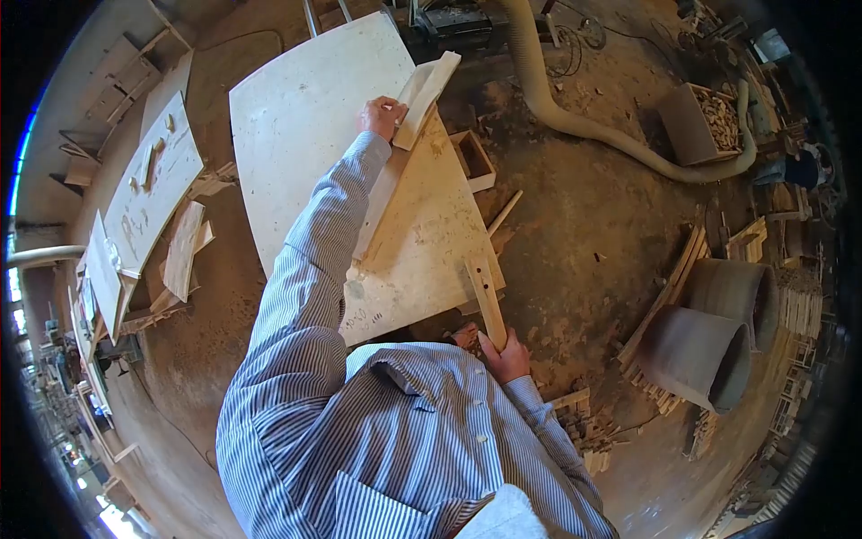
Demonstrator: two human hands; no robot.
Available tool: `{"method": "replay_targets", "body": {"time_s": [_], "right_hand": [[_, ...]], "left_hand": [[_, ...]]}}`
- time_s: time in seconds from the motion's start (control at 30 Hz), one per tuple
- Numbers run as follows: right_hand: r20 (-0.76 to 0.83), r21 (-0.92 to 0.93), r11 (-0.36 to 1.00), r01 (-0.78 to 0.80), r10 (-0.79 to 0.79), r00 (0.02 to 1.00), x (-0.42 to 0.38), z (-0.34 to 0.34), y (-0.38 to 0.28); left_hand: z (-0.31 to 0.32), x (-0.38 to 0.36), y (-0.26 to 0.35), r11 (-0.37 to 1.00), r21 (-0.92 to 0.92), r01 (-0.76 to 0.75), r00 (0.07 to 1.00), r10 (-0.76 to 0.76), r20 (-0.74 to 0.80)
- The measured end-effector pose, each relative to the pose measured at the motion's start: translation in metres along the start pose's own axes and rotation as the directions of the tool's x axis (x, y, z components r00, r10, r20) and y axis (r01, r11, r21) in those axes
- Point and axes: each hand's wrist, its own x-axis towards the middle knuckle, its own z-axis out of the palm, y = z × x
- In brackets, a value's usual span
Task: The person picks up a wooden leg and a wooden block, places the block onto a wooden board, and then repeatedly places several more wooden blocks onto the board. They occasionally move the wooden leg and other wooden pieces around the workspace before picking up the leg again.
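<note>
Seemingly positioning plank [426,101] on counter [296,117] with curled left hand [382,118], cannot tell if gripping; clamping right hand [508,357] on bar [487,304] by counter; next, steady both.

The tabletop [305,135] is cream, the wooden strip [488,303] at its near-right corner tan, the shirt [431,413] before it blue-and-white striped, the hose [536,85] to its right beige.

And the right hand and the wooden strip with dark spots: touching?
Touching. The head view shows the right hand gripping the near end of the wooden strip, no gap between.
</note>
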Motion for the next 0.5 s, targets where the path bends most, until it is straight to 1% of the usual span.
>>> {"method": "replay_targets", "body": {"time_s": [0.03,0.1,0.17,0.23,0.3,0.37,0.43,0.5], "right_hand": [[0.003,-0.004,1.000,0.002,-0.002,1.000,0.001,0.000,-0.001],[0.010,-0.042,0.999,0.034,-0.034,0.999,0.005,-0.002,-0.008],[0.013,-0.017,0.999,0.047,-0.046,0.999,0.012,-0.007,-0.023],[0.015,0.008,0.998,0.056,-0.056,0.998,0.021,-0.007,-0.032],[0.035,-0.078,0.996,0.049,-0.046,0.998,0.038,-0.002,-0.042],[0.016,-0.073,0.995,0.071,-0.070,0.997,0.054,0.005,-0.053],[-0.009,-0.070,0.994,0.089,-0.090,0.996,0.067,0.010,-0.065],[-0.019,-0.115,0.987,0.111,-0.114,0.993,0.079,0.011,-0.076]], "left_hand": [[0.001,0.002,0.002,0.998,0.045,-0.042,0.998,0.044,-0.035],[0.001,0.009,0.007,0.999,0.032,-0.024,0.999,0.025,-0.037],[0.001,0.019,0.013,1.000,0.020,-0.009,0.999,0.010,-0.034],[-0.004,0.027,0.021,0.994,-0.050,0.102,0.995,-0.101,0.023],[-0.007,0.048,0.026,0.991,-0.062,0.121,0.992,-0.119,0.037],[-0.014,0.064,0.026,0.988,-0.072,0.137,0.990,-0.134,0.049],[-0.015,0.090,0.023,0.998,0.029,0.048,0.999,-0.048,0.002],[-0.018,0.106,0.023,0.999,0.031,0.043,0.999,-0.043,0.013]]}}
